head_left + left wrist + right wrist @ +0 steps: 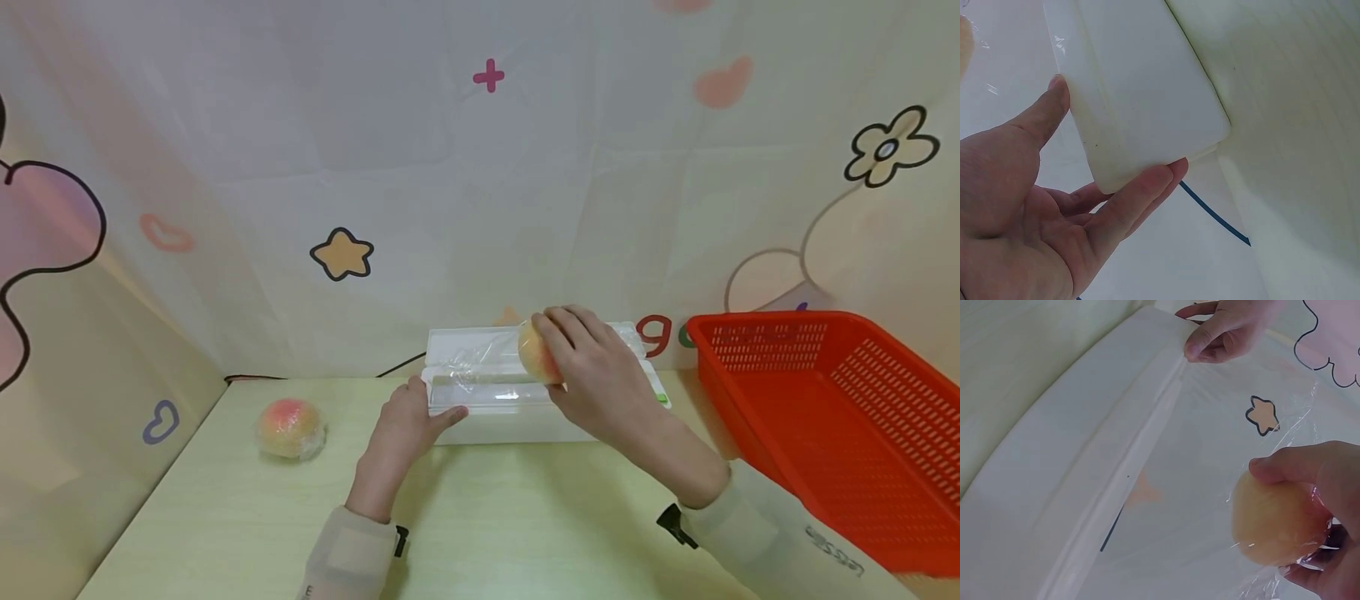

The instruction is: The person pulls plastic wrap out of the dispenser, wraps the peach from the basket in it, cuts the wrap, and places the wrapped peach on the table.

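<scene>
Clear plastic wrap [480, 360] stretches out of a long white wrap box [517, 408] that sits at the back of a pale green table [247, 517], close to the wall. The box lid stands open.

The right hand [592, 367] grips a peach [537, 353] over the box. Its fingers curl around the fruit, and the thin wrap lies over and around the peach. In the right wrist view the peach [1275, 519] looks yellow and orange, with crinkled wrap bunched under the right hand [1322, 500]. The sheet of wrap [1210, 456] spreads from the peach back to the box.

The left hand [408, 425] holds the left end of the box. Its thumb lies on top of the corner and its fingers sit below the corner, so it pinches the box end. The left wrist view shows the left hand [1029, 206] with the thumb and 1 finger on each side of the rounded corner of the box [1147, 100]. In the right wrist view the left hand [1222, 328] is seen at the far end of the box, fingers bent on its edge.

A 2nd peach [290, 427] lies on the table to the left, well apart from the box. It is already covered in shiny wrap.

A red plastic basket [840, 417] with little holes stands on the right, near the right arm. A dark cord [397, 364] runs along the wall behind the box. The wall cloth has a yellow star [342, 254] and a flower [890, 147] drawn on it.
</scene>
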Tool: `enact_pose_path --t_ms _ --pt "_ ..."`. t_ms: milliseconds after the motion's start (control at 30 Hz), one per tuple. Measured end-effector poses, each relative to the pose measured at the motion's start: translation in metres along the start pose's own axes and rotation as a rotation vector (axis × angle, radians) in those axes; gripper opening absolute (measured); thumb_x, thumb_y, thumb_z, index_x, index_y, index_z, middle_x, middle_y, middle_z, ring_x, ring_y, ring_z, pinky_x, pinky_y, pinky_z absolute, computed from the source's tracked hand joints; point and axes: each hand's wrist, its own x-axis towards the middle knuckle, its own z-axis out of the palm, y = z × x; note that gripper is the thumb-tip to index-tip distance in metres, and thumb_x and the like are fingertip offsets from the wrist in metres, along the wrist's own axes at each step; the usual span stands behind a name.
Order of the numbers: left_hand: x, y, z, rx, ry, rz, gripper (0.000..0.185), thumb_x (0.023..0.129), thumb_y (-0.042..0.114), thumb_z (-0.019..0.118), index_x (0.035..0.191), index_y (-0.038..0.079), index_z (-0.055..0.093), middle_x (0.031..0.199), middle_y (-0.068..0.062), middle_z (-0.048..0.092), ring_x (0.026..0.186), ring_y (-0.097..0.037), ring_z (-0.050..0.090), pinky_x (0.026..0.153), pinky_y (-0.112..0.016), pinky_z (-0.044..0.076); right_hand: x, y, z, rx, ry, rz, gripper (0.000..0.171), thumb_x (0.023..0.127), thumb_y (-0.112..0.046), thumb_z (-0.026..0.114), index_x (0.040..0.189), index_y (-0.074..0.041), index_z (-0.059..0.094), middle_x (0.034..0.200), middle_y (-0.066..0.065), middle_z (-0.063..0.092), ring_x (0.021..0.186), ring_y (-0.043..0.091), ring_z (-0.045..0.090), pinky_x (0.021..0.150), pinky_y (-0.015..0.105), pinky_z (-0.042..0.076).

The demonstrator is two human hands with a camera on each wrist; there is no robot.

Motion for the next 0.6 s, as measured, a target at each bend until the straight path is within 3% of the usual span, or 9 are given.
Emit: enact_pose_path --t_ms 600 --pt "-0.002 -0.001 0.002 0.005 0.005 0.003 0.066 0.089 0.040 0.082 0.116 -0.013 0.052 0.092 -0.017 0.059 0.083 -0.033 0.061 0.076 -0.048 0.054 0.001 -0.005 -0.021 0.014 0.022 0.018 0.081 0.066 -0.010 0.095 0.136 0.004 0.057 0.134 0.022 0.060 0.125 0.039 0.053 0.102 0.050 0.049"
